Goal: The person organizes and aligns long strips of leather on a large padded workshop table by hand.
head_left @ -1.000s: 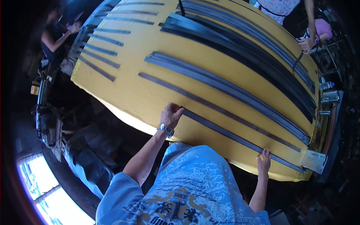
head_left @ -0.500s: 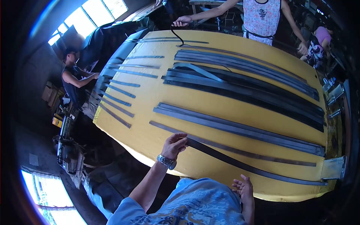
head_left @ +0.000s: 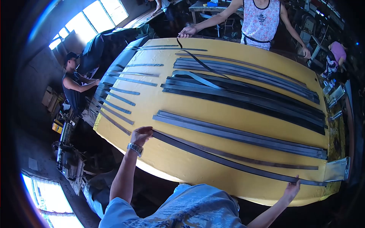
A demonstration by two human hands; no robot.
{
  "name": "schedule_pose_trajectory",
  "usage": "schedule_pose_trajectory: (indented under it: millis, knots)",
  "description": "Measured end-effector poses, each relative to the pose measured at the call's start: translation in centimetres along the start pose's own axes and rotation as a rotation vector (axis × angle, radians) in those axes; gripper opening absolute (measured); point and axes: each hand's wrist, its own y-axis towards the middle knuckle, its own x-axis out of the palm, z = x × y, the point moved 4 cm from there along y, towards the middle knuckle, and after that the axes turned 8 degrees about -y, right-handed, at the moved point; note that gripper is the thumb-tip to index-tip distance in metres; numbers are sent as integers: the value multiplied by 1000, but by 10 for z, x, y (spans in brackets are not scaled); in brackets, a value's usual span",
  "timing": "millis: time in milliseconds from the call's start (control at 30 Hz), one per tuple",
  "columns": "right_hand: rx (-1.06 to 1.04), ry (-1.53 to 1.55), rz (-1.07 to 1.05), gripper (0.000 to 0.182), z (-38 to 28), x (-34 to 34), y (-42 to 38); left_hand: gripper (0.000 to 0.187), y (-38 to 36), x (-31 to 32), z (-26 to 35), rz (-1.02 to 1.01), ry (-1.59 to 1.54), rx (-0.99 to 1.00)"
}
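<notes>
A long dark flat strip (head_left: 197, 151) runs along the near side of the yellow table (head_left: 182, 167). My left hand (head_left: 142, 136), with a metal watch at the wrist, is closed on its left end. Toward the other end, my right hand (head_left: 292, 189) has its fingers around the strip's edge, close over the tabletop. Just beyond lies a thinner brownish strip (head_left: 235, 155), partly alongside the held one. A stack of grey-blue strips (head_left: 239, 133) sits farther in.
More dark strips (head_left: 243, 97) are piled mid-table, and shorter strips (head_left: 119, 99) overhang the left edge. Across the table a person (head_left: 260, 19) holds a thin black strip (head_left: 201, 64). Another person (head_left: 74, 83) stands at the left end. A metal clamp-like plate (head_left: 336, 170) is fixed at the right corner.
My left hand has moved left with the strip's end, drawing it straighter. My right hand has gone right and taken hold near the other end. The person opposite has lifted more black strip.
</notes>
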Motion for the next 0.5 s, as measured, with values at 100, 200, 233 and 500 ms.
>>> schedule_pose_trajectory:
  millis: [100, 200, 233, 500]
  knots:
    - [-13, -46, 28, 47, -37, -50, 42, 32, 36, -27, -25, 142, 57, -33]
    - [-28, -120, 21, 48, -73, -73, 69, 32, 62, -43, -41, 227, 93, -52]
    - [-87, -143, 28, 48, -90, -71, 69, 31, 71, -42, -45, 247, 128, -58]
    - [-246, -170, 90, 44, -200, 15, 60, 31, 144, -22, -77, 251, 93, -73]
